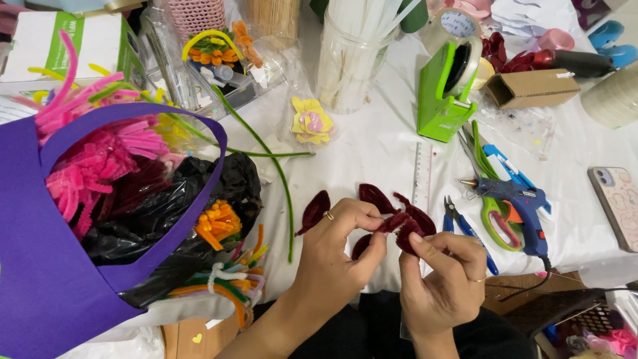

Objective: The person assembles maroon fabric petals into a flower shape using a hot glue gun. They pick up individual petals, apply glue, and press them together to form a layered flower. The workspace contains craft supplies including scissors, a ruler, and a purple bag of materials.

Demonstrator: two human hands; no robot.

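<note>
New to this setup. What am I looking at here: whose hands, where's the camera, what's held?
One picture, from a camera on a person's head, looking down at their own bare hands; there is no robot. The left hand and right hand together pinch a dark red petal piece made of fuzzy wire. More petals lie on the white table. Nearby: a purple bag of fuzzy wires, a green tape dispenser, a blue glue gun, scissors and a phone.

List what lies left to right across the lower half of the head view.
Purple bag → black plastic bag → left hand → dark red petals → right hand → blue glue gun → phone.
</note>
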